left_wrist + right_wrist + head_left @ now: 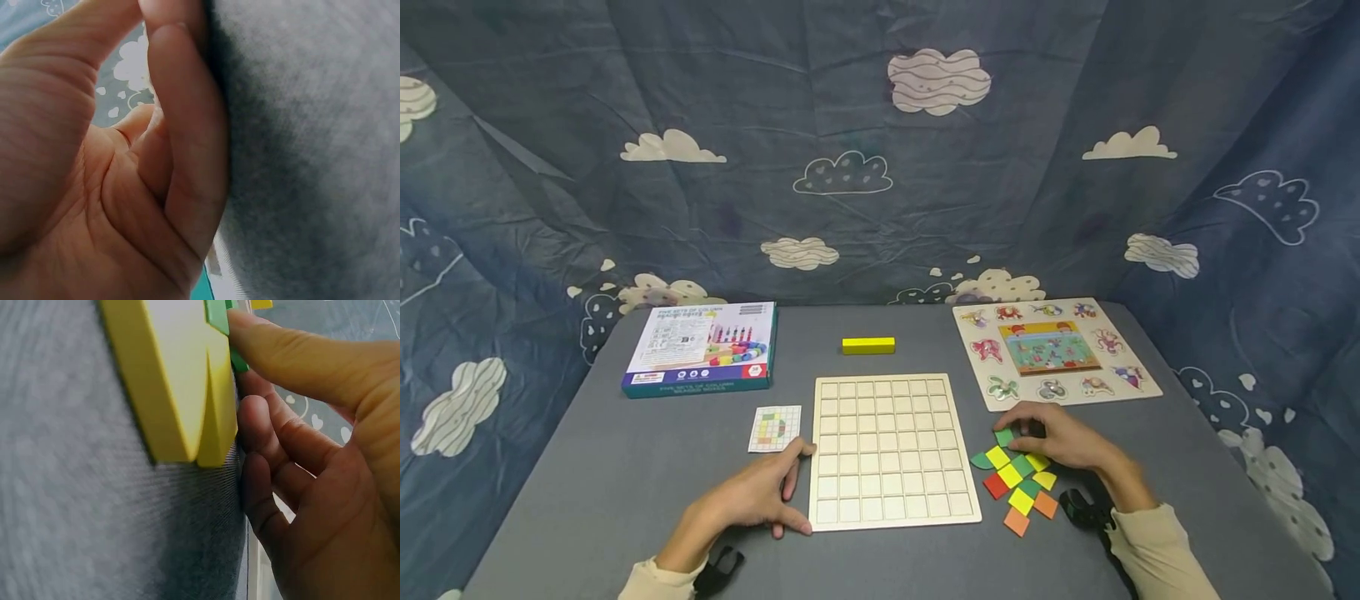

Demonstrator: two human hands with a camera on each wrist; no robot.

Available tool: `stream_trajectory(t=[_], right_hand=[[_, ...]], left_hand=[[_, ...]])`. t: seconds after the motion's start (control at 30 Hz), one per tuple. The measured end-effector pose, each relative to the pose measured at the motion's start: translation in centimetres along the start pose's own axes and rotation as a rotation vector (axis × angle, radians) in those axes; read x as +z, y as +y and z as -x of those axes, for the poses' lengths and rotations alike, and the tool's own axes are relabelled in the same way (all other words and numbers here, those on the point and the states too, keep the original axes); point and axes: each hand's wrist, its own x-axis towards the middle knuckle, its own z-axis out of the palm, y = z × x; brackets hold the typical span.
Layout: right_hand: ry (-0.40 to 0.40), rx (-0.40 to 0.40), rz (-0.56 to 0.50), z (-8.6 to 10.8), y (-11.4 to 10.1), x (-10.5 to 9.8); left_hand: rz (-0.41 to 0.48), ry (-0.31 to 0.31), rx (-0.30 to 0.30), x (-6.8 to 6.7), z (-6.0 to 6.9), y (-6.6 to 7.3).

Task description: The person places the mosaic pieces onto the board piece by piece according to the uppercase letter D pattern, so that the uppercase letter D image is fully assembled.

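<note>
In the head view a pale wooden grid board (891,450) lies flat at the table's middle. My left hand (756,492) rests at its left side, the thumb touching the lower left corner and the index finger on the edge. The left wrist view shows bent fingers (194,137) against the grey cloth. To the board's right, my right hand (1060,435) pinches a green square tile (1004,437) at the top of a loose pile. Yellow tiles (169,381) lie close to the fingers. A red tile (996,486) and an orange tile (1017,522) are also in the pile.
A small pattern card (774,428) lies left of the board. Behind it is a boxed toy set (700,350). A yellow bar (868,346) sits beyond the board. A picture puzzle board (985,375) lies at the back right. A cloud-print curtain (850,225) surrounds the table.
</note>
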Motion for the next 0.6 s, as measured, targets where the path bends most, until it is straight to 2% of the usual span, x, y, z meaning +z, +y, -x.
stream_trajectory(t=[0.17,0.33,0.6], right_hand=[[0.031,0.043,0.024,-0.1,-0.1,-0.1],[0.026,0.108,0.065,-0.2,-0.3,-0.5],[0.016,0.122,0.102,-1.1,-0.7,-0.8]], left_hand=[[0.007,0.001,0.005,0.0,0.0,0.0],[0.019,0.004,0.009,-0.1,-0.1,0.0],[0.036,0.003,0.004,-0.2,0.0,0.2]])
